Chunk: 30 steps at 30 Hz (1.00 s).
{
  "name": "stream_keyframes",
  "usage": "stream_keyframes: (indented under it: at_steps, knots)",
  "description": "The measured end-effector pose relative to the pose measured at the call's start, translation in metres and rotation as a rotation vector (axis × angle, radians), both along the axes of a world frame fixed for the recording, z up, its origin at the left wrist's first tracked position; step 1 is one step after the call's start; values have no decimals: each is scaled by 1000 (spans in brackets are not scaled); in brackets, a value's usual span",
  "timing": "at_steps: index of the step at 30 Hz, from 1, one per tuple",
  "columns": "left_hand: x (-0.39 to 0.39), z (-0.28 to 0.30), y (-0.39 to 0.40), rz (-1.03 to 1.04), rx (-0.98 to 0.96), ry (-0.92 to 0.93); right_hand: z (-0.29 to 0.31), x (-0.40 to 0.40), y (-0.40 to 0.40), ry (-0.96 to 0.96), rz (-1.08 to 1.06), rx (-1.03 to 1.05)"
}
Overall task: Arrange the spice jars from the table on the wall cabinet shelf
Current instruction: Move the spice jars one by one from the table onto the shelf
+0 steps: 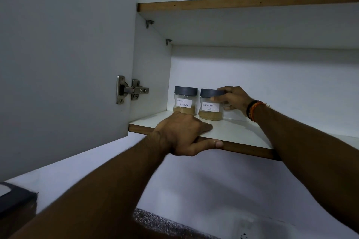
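The coriander jar [210, 104] stands upright on the lower shelf [233, 131], just right of the garam masala jar [185, 100]; a narrow gap separates them. Your right hand [232, 100] grasps the coriander jar from its right side, fingertips curled over the grey lid, thumb on the glass below. Your left hand [181, 134] grips the shelf's front edge: fingers curl on top, thumb pressed underneath. It covers the base of the garam masala jar. The right hand's palm side is hidden. The open cabinet door [64, 54] hangs left.
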<state>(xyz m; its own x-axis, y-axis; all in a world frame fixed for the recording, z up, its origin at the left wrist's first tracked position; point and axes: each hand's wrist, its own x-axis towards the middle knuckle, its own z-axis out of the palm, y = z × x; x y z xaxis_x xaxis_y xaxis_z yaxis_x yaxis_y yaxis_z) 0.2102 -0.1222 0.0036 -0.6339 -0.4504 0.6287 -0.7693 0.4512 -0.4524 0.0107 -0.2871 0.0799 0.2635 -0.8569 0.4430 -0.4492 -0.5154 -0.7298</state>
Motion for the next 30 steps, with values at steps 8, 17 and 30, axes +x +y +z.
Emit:
stream_keyframes:
  at_steps: [8,17,30]
  knots:
    - [2,0,-4,-30,4,18,-3,0,2,-44,-11,26]
    - [7,0,-10,-7,-11,-34,-9,-11,17,-104,-246,-267]
    - [0,9,-1,140,403,-28,-30,-2,154,-233,-198,-374]
